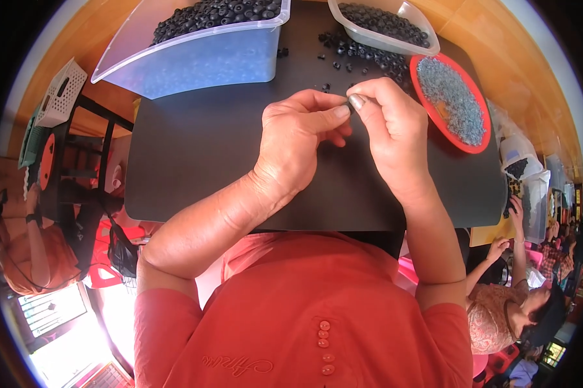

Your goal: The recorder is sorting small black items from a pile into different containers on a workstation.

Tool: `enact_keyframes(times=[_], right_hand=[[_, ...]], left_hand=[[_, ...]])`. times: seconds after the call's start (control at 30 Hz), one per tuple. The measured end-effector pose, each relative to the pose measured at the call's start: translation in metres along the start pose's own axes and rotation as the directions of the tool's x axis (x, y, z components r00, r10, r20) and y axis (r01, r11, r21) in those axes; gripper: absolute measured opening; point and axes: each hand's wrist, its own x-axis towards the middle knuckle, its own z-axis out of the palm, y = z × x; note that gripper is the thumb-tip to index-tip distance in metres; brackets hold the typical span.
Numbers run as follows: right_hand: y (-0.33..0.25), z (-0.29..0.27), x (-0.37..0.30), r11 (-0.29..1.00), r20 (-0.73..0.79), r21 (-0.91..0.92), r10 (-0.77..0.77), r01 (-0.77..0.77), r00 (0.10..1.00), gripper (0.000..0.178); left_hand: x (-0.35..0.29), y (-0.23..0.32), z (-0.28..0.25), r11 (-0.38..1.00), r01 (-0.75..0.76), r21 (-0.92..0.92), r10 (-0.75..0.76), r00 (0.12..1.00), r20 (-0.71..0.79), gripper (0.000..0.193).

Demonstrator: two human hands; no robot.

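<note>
Over the dark table, my left hand and my right hand meet fingertip to fingertip. Thumb and forefinger of the left are closed on a small black part, mostly covered by the fingers. My right hand pinches right against it; what lies between its fingertips is hidden. Loose black round parts are scattered just beyond the hands. To the right of my right hand, a red plate carries many small clear, greyish pieces.
A large clear tub of black parts stands at the far left of the black table. Another clear container of them sits at the far right. Co-workers sit on both sides; a person's hand shows at the right.
</note>
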Motion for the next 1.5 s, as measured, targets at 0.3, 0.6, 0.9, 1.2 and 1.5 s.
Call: enact_keyframes(times=[0.3, 0.6, 0.9, 1.2, 1.5], right_hand=[[-0.001, 0.006, -0.003, 0.997, 0.022, 0.071, 0.020, -0.021, 1.000, 0.029], [0.002, 0.009, -0.005, 0.999, 0.016, 0.035, 0.027, -0.027, 1.000, 0.035], [0.001, 0.003, -0.001, 0.992, -0.008, 0.117, 0.047, -0.046, 0.999, 0.013], [-0.003, 0.003, -0.004, 0.956, 0.023, 0.203, 0.210, -0.210, 0.977, 0.011], [0.000, 0.015, -0.010, 0.999, -0.036, 0.003, 0.047, -0.047, 0.998, 0.031]], left_hand=[[0.011, -0.005, -0.009, 0.956, 0.112, -0.270, -0.105, 0.994, 0.041, 0.020], [0.013, -0.005, -0.013, 0.926, 0.156, -0.343, -0.140, 0.988, 0.071, 0.019], [0.004, 0.001, -0.005, 0.986, 0.094, -0.141, -0.090, 0.995, 0.031, 0.021], [0.002, 0.000, -0.004, 0.994, 0.059, -0.088, -0.059, 0.998, 0.004, 0.021], [0.010, -0.008, -0.011, 0.938, 0.178, -0.297, -0.172, 0.984, 0.044, 0.020]])
